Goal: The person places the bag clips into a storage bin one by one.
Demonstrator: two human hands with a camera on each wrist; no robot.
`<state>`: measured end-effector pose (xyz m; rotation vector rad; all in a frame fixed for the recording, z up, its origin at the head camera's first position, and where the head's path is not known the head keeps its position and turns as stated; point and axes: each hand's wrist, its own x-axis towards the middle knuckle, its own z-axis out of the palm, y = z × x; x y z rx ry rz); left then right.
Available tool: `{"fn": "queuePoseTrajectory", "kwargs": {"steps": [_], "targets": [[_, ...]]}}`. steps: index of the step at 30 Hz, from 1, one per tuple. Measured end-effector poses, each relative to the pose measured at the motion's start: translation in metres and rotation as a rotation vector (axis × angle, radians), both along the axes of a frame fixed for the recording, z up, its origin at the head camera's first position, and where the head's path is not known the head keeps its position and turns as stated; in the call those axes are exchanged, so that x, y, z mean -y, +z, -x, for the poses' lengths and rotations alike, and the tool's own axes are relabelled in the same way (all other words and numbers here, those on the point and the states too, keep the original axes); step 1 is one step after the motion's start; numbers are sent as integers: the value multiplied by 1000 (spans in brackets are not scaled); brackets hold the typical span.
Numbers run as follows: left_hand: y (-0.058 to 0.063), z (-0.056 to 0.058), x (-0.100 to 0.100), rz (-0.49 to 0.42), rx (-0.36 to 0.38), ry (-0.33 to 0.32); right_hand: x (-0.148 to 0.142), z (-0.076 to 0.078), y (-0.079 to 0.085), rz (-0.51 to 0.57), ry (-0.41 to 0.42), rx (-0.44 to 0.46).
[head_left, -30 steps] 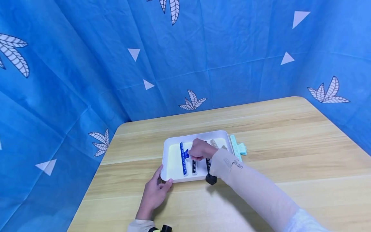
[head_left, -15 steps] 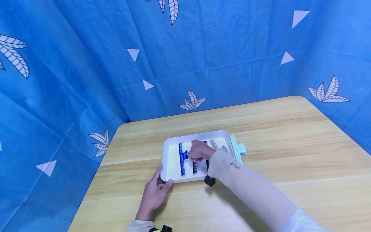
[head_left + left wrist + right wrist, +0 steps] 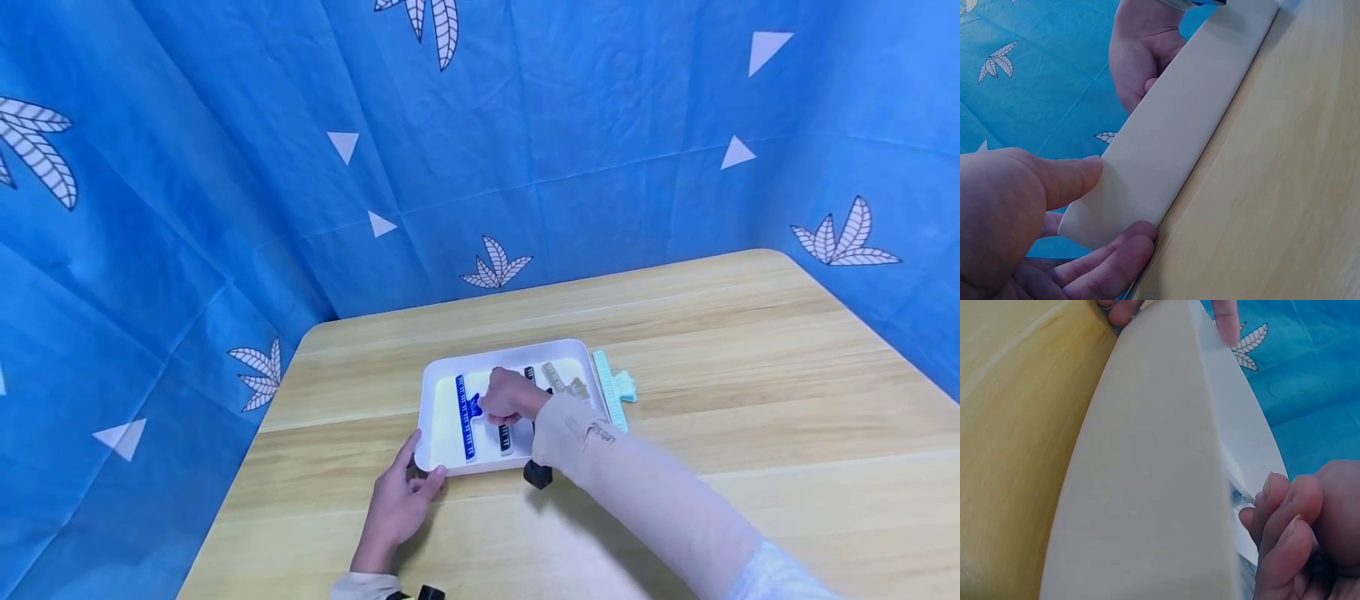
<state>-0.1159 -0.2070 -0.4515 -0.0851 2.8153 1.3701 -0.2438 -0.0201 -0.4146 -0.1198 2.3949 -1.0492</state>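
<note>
In the head view a white tray (image 3: pixel 442 446) lies on the table. My left hand (image 3: pixel 401 500) grips its near left corner, thumb on the front rim; in the left wrist view the thumb (image 3: pixel 1075 178) and fingers (image 3: pixel 1116 262) bracket the corner. Over the tray, my right hand (image 3: pixel 510 396) has curled fingers pinching the handle of a long blue clip (image 3: pixel 465 425) with piano-key markings. In the right wrist view those curled fingers (image 3: pixel 1288 531) hide most of the pinch. Partly beneath this hand lies a black clip (image 3: pixel 505 439) with the same markings.
Another black clip (image 3: pixel 530 373) and a beige clip (image 3: pixel 555 375) lie in the tray's right part, partly covered by the right arm. Outside, along its right wall, lies a mint clip (image 3: pixel 613 390). A blue patterned curtain (image 3: pixel 420 150) hangs behind the wooden table (image 3: pixel 712 333).
My right hand has moved slightly left and nearer, and the blue clip has shifted the same way inside the tray. The left hand keeps its place on the corner.
</note>
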Motion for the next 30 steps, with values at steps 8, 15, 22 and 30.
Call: {"fn": "queuePoseTrajectory", "kwargs": {"steps": [8,15,22,30], "targets": [[-2,-2,0,-6,-1,0,3,-2,2,-27,-1,-11],[-1,-1,1,8,3,-3,9,-1,-1,-27,34,-18],[-1,-2,2,5,-12,-13,15,0,-4,-23,59,-8],[2,-2,0,-17,-9,-15,8,0,0,66,-10,34]]}}
